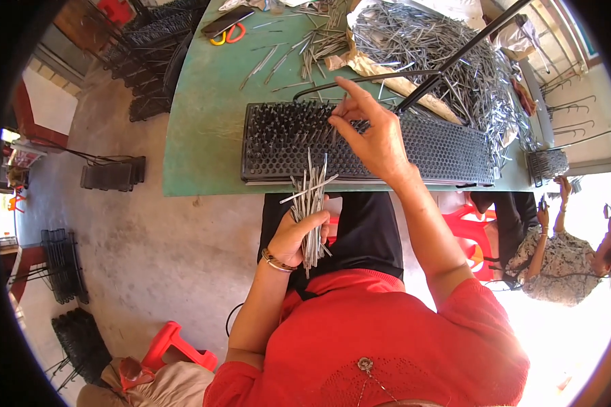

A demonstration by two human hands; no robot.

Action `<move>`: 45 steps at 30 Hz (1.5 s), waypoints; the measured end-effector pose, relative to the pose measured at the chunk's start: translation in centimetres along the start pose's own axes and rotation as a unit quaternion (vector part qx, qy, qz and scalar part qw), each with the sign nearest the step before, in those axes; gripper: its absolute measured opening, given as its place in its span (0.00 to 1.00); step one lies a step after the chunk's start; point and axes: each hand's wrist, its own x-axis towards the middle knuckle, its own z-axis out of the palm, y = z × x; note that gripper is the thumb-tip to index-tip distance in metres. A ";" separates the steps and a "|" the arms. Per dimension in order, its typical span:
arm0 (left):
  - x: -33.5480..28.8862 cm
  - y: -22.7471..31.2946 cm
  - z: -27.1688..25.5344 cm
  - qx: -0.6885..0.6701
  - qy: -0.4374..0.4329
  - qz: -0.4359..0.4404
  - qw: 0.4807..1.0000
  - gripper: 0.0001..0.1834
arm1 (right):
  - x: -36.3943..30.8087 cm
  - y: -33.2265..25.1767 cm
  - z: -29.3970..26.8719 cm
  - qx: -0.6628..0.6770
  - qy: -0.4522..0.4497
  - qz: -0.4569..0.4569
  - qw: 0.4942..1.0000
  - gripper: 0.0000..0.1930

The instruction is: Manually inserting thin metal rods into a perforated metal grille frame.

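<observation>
A bundle of thin grey metal rods (310, 220) is gripped in my left hand (297, 234), most of them upright and one lying across. It is just in front of the green table's near edge. My right hand (372, 132) is above a long black perforated rack (428, 149), thumb and fingers pinched on a thin rod over the holes, its index finger raised. Upright rods (285, 129) fill much of the rack's left part; bare holes show along its front and right.
A large heap of loose rods (421, 41) lies on paper behind the rack, with a black metal frame (441, 71) above it. Scissors (234, 32) and a phone (227, 22) lie far left. Red stools (173, 346) and black racks (112, 173) stand around. Another person (560, 261) works at right.
</observation>
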 end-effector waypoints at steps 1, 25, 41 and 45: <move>0.1 0.2 0.0 0.000 -0.001 -0.001 1.000 0.20 | 0.0 0.0 0.0 0.042 0.023 0.025 0.999 0.24; -0.1 -0.4 -0.5 0.005 0.000 0.018 1.000 0.26 | -3.0 2.2 1.3 -0.246 0.097 -0.152 0.952 0.11; -1.0 0.3 -0.5 -0.003 -0.028 0.065 0.997 0.24 | -3.7 -0.3 0.8 0.299 -0.201 0.324 0.875 0.10; -0.6 0.4 -0.8 -0.005 -0.003 0.058 0.998 0.24 | -3.2 0.1 1.1 0.285 -0.081 0.241 0.924 0.09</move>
